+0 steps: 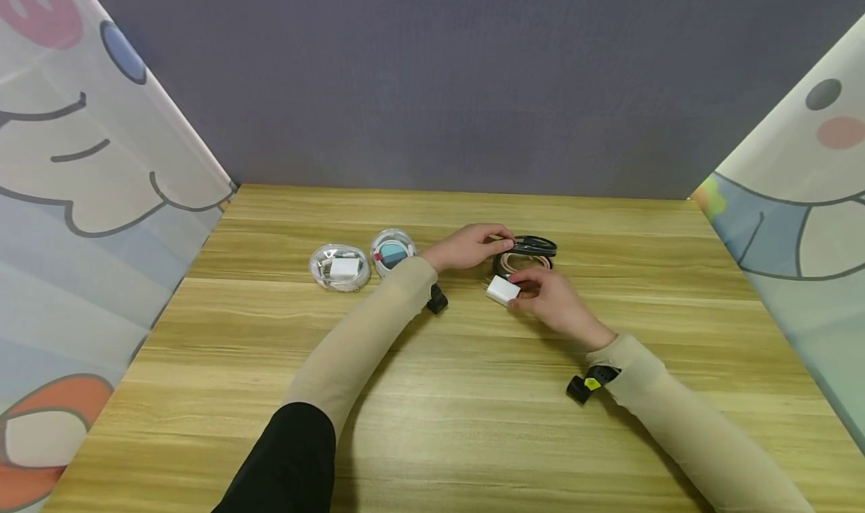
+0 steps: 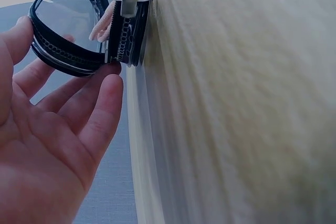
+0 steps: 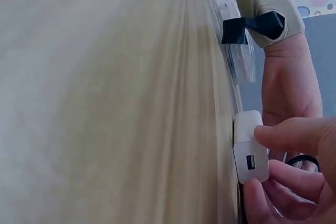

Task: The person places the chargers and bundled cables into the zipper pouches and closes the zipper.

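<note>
My left hand [image 1: 469,248] holds the raised lid of a small round clear case with a black zipper rim [image 1: 538,244]. In the left wrist view its thumb and fingers are at the black rim [image 2: 68,56], and the lid stands open. A pinkish cable [image 2: 103,23] shows inside the case. Just in front of the case, my right hand [image 1: 556,304] pinches a white USB charger [image 1: 503,291] between thumb and fingers. The right wrist view shows the charger's USB port face [image 3: 250,162], low beside the tabletop.
Left of the left forearm lies a clear round case [image 1: 315,267] with a white charger and cable inside. Beside it is another clear round case [image 1: 393,233] holding a white cable and a blue item. Behind the wooden table [image 1: 473,423] stands a grey panel [image 1: 432,85].
</note>
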`<state>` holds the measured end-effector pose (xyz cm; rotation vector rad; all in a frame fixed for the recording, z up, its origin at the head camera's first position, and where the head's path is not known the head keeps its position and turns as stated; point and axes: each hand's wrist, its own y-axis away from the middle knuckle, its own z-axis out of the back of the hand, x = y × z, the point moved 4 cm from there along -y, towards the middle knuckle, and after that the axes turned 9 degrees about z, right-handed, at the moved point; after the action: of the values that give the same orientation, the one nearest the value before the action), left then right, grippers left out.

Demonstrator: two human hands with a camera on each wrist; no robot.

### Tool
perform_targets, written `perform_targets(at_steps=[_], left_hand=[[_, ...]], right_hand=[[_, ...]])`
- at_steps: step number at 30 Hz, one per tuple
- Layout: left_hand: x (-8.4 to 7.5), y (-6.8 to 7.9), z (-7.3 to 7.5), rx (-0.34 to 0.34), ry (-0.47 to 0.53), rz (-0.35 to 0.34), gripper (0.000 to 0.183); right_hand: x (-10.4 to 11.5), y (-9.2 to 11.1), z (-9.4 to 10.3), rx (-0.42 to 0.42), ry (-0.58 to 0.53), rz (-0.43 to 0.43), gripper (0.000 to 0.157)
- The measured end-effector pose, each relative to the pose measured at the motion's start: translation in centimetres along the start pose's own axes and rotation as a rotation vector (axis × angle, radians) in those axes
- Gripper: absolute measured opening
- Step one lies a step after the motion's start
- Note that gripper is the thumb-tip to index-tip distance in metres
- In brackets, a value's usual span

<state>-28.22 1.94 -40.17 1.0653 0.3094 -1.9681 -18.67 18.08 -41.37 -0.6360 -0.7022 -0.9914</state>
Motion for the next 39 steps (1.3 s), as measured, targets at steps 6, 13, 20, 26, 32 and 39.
perform_targets(at_steps=[6, 13, 20, 26, 32, 39], left_hand=[[0.2, 0.1, -0.1, 0.006, 0.003, 0.005, 0.037], [0.6, -0.3, 0.0, 0.005, 0.008, -0.021, 0.039], [0.7, -0.3, 0.2, 0.013, -0.009, -0.007, 0.042], [0.7, -0.2, 0.2, 0.013, -0.001, 0.008, 0.044], [0.6, -0.1, 0.2, 0.002, -0.003, 0.012, 0.043], [0.5, -0.1, 0.1, -0.014, 0.009, -0.026, 0.035]], right_hand=[[0.0, 0.1, 0.3, -0.012, -0.004, -0.005, 0.032], [-0.3, 0.0, 2.0, -0.043, -0.061, -0.009, 0.029], [-1.2, -0.3, 4.4, -0.153, -0.104, 0.009, 0.028], [-2.2, -0.6, 5.2, -0.18, -0.06, 0.007, 0.028], [-2.5, -1.2, 5.2, -0.198, 0.043, -0.009, 0.027], [-2.6, -1.4, 5.0, -0.265, 0.044, -0.052, 0.023]])
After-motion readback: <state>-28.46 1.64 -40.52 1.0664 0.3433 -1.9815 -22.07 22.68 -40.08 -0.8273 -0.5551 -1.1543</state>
